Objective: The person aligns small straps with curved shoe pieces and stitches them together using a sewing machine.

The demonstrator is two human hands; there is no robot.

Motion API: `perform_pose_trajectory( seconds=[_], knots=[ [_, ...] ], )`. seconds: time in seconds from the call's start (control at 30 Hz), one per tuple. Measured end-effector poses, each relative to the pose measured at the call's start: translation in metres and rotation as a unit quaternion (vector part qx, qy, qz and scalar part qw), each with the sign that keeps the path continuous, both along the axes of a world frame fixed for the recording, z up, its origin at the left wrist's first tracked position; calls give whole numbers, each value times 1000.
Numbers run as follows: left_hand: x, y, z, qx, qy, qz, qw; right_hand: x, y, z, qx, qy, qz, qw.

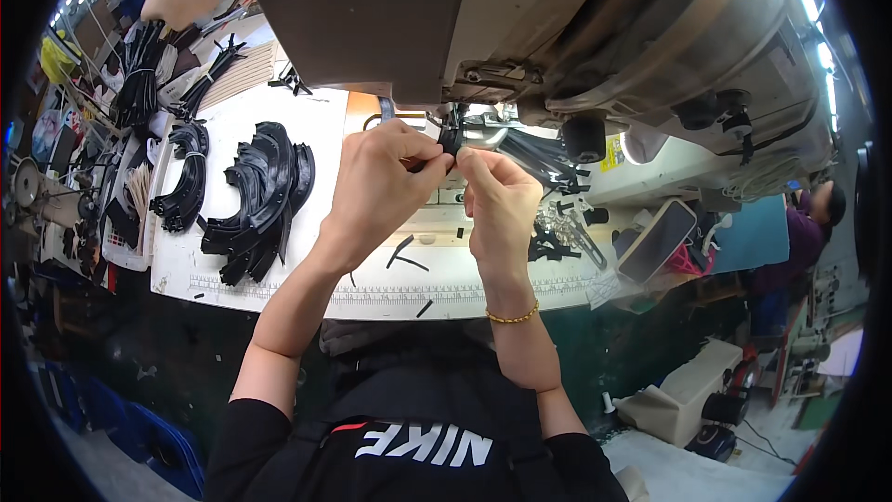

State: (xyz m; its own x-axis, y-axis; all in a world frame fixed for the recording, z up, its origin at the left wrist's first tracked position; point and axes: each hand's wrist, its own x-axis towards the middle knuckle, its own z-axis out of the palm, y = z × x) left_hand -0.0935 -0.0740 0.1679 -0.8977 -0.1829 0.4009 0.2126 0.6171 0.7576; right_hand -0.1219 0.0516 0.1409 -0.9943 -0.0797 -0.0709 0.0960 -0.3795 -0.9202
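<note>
My left hand (383,172) and my right hand (502,193) meet at the sewing area of a large sewing machine (372,23). Between their fingertips is a small black strip (451,138), pinched from both sides just below the needle area. Its far end runs in under the machine head, where the parts are too small to tell apart. To the left of my left hand lies a pile of curved black strips (269,177), with a smaller tied bundle of them (189,172) beyond it. More black strips (553,163) lie behind my right hand.
Black scraps (407,256) lie on the white table (321,265) near a printed ruler (465,296). Small metal pieces (565,223) and a phone (658,240) are on the right. A crate (125,251) stands at the left edge. Another person (808,232) is at far right.
</note>
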Motion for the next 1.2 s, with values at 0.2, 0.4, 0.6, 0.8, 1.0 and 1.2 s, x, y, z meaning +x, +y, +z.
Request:
perform_pose_trajectory(
  seconds=[0.2, 0.4, 0.6, 0.8, 1.0, 1.2],
  knots=[
    [-2, 8, -10, 26, 49, 40, 998, 2, -4, 0, 4, 4, -27, 1000],
    [-4, 15, -29, -82, 174, 56, 980, 3, -6, 5, 56, 25, -42, 997],
    [4, 9, -21, -45, 156, 2, 987, 3, 0, 13, 111, 19, -11, 994],
    [-4, -10, -11, 267, -130, -106, 949, 1, 3, 14, 110, 20, 6, 994],
    [-9, -21, -13, 327, -129, -121, 928, 3, 0, 12, 102, 18, 17, 994],
    [-11, -18, -8, 319, -141, -80, 934, 3, -1, 12, 108, 17, 6, 994]
  ],
)
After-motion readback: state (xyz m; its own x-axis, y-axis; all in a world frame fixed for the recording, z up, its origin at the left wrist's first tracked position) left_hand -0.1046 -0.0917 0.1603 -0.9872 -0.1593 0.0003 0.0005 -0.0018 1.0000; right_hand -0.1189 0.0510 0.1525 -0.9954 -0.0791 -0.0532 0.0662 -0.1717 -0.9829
